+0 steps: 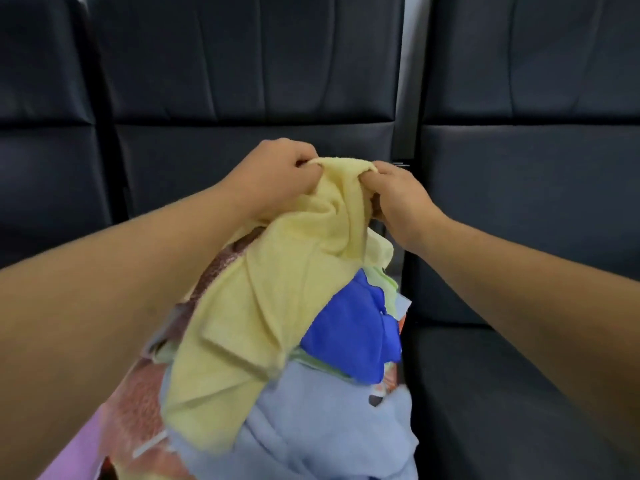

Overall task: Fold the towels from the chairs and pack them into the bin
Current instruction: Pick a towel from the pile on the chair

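A pale yellow towel (263, 306) hangs crumpled from both my hands above a pile of towels. My left hand (277, 178) pinches its top edge on the left, and my right hand (398, 199) grips the same edge close beside it. Under the yellow towel lie a bright blue towel (353, 330), a light blue towel (311, 427), a pale green one (384, 285) and a brownish-pink one (138, 393). The pile rests on a black chair seat. No bin is in view.
Black padded chairs (242, 81) stand in a row ahead, with another chair seat (485, 393) bare at the right. A narrow gap (410, 98) separates the middle and right chairs. A lilac cloth (79, 448) shows at the lower left.
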`<action>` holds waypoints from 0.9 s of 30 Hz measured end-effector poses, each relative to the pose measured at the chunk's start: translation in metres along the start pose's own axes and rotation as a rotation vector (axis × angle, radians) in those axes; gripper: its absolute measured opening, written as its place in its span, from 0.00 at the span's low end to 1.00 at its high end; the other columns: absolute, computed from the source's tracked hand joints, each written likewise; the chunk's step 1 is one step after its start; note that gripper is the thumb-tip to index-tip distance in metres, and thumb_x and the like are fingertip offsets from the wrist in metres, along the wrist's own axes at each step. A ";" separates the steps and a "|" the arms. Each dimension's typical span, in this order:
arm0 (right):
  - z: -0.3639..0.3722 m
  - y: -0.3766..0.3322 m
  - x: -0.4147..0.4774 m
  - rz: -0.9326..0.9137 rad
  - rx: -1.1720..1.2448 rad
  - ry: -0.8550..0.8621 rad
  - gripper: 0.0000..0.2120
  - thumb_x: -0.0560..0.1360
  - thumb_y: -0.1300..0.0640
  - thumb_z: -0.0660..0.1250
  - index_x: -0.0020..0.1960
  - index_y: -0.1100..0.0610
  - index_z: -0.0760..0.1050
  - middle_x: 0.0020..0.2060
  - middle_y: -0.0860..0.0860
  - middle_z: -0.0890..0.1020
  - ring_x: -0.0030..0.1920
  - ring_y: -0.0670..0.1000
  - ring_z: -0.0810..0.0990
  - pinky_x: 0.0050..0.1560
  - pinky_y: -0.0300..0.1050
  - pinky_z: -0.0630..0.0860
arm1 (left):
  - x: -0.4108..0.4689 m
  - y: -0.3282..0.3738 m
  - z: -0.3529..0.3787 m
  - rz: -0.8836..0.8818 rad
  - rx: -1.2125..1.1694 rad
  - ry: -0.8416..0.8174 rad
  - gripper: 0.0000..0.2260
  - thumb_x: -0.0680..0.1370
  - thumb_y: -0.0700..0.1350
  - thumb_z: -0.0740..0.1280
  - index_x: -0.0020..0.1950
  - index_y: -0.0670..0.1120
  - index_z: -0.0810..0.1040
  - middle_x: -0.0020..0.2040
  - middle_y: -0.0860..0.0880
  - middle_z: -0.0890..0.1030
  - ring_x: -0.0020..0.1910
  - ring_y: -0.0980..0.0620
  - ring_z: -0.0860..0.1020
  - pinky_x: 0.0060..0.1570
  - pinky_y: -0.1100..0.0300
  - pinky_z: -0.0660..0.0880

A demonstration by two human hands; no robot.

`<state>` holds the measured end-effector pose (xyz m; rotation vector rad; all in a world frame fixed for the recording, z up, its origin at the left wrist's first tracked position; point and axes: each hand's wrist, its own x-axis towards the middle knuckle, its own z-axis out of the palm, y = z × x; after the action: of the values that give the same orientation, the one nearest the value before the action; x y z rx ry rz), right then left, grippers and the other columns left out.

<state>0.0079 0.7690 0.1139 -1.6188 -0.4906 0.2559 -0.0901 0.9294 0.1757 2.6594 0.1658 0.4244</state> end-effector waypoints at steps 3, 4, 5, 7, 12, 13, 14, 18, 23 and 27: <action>0.000 0.001 -0.009 0.050 0.265 0.056 0.15 0.78 0.53 0.61 0.60 0.57 0.80 0.55 0.56 0.84 0.58 0.59 0.83 0.61 0.59 0.79 | -0.007 0.005 0.001 -0.036 0.053 -0.117 0.09 0.74 0.50 0.69 0.52 0.52 0.75 0.50 0.54 0.77 0.46 0.52 0.77 0.46 0.52 0.76; -0.002 0.001 -0.014 0.057 0.317 0.073 0.15 0.79 0.54 0.61 0.62 0.57 0.79 0.55 0.56 0.85 0.57 0.58 0.83 0.59 0.58 0.80 | -0.012 0.005 0.002 -0.068 0.060 -0.148 0.14 0.73 0.53 0.71 0.56 0.53 0.72 0.51 0.54 0.77 0.47 0.53 0.78 0.48 0.51 0.77; -0.004 -0.001 -0.020 0.059 0.343 0.091 0.15 0.80 0.54 0.61 0.62 0.57 0.79 0.55 0.56 0.85 0.57 0.58 0.83 0.58 0.56 0.81 | -0.016 0.005 0.004 -0.090 0.066 -0.164 0.19 0.72 0.56 0.72 0.59 0.55 0.70 0.52 0.54 0.78 0.48 0.53 0.78 0.50 0.51 0.78; -0.009 -0.005 -0.033 0.038 0.333 0.115 0.14 0.80 0.55 0.61 0.61 0.57 0.80 0.54 0.55 0.85 0.56 0.57 0.84 0.58 0.57 0.81 | -0.029 0.005 0.004 -0.058 0.092 -0.168 0.21 0.72 0.60 0.72 0.62 0.57 0.72 0.54 0.56 0.79 0.51 0.55 0.78 0.53 0.54 0.76; -0.032 -0.036 -0.075 -0.040 0.299 0.159 0.13 0.80 0.56 0.60 0.55 0.57 0.82 0.51 0.56 0.86 0.55 0.58 0.84 0.59 0.60 0.80 | -0.056 0.028 -0.006 0.055 -0.136 -0.078 0.12 0.78 0.60 0.67 0.54 0.55 0.82 0.50 0.55 0.84 0.51 0.55 0.82 0.55 0.54 0.78; -0.036 -0.044 -0.084 -0.038 0.311 0.170 0.12 0.80 0.56 0.60 0.54 0.57 0.82 0.50 0.55 0.86 0.54 0.57 0.84 0.59 0.59 0.80 | -0.059 0.035 -0.008 0.074 -0.174 -0.033 0.11 0.80 0.58 0.65 0.54 0.54 0.81 0.50 0.55 0.84 0.50 0.54 0.81 0.54 0.54 0.77; -0.041 -0.051 -0.092 -0.033 0.313 0.179 0.11 0.81 0.56 0.61 0.53 0.56 0.82 0.50 0.54 0.86 0.54 0.57 0.84 0.59 0.58 0.80 | -0.061 0.043 -0.010 0.088 -0.190 0.013 0.10 0.81 0.56 0.64 0.53 0.53 0.80 0.49 0.55 0.83 0.50 0.54 0.80 0.53 0.54 0.76; -0.065 -0.084 -0.131 -0.048 0.219 0.240 0.10 0.80 0.52 0.62 0.52 0.55 0.81 0.51 0.52 0.85 0.54 0.54 0.83 0.57 0.52 0.80 | -0.075 0.080 -0.025 0.113 -0.243 0.132 0.07 0.81 0.51 0.64 0.54 0.51 0.79 0.50 0.52 0.82 0.52 0.51 0.79 0.53 0.51 0.76; -0.109 -0.126 -0.185 -0.045 0.235 0.386 0.10 0.76 0.50 0.64 0.45 0.54 0.81 0.48 0.53 0.85 0.54 0.55 0.83 0.59 0.57 0.80 | -0.106 0.131 -0.048 0.045 -0.514 0.079 0.13 0.76 0.57 0.71 0.54 0.50 0.82 0.50 0.51 0.84 0.50 0.51 0.83 0.49 0.53 0.81; -0.142 -0.143 -0.217 -0.019 0.089 0.451 0.12 0.76 0.49 0.64 0.52 0.57 0.79 0.47 0.52 0.81 0.50 0.55 0.81 0.57 0.55 0.79 | -0.134 0.153 -0.055 -0.071 -0.523 -0.424 0.19 0.75 0.55 0.73 0.57 0.41 0.83 0.53 0.43 0.86 0.55 0.43 0.83 0.58 0.48 0.79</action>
<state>-0.1434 0.5501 0.2448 -1.5249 -0.1454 -0.1027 -0.2275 0.7904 0.2537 2.1555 0.0124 -0.1164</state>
